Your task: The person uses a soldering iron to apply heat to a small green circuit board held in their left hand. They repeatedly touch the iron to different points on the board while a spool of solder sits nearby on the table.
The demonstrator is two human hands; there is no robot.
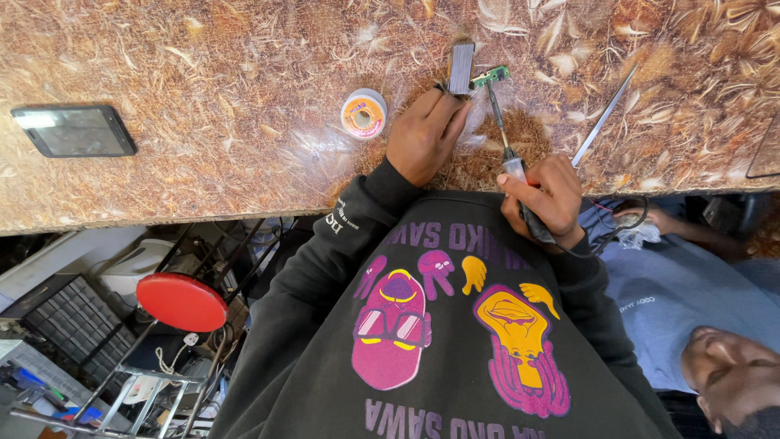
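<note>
Lighting is bright, even daylight. Glare sits on the glossy counter [203, 162] and the phone [75, 130] screen. My hands cast soft, short shadows. Focus is sharp; the wide lens bends the frame edges.

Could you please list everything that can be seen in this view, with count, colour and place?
Worktop: one, mottled brown, across the top.
Phone: one, black, lying at the worktop's left.
Solder spool: one, white and orange, left of the hands.
Circuit board: one, small, green, at the iron's tip.
Grey block: one, flat, at the left fingertips.
Metal rod: one, silver, slanted at the right.
Stool: one, red seat, lower left.
Second person: one, blue shirt, lower right.
Soldering iron: one, in the right hand.
Left hand: on the grey block.
Right hand: gripping the iron.
</note>
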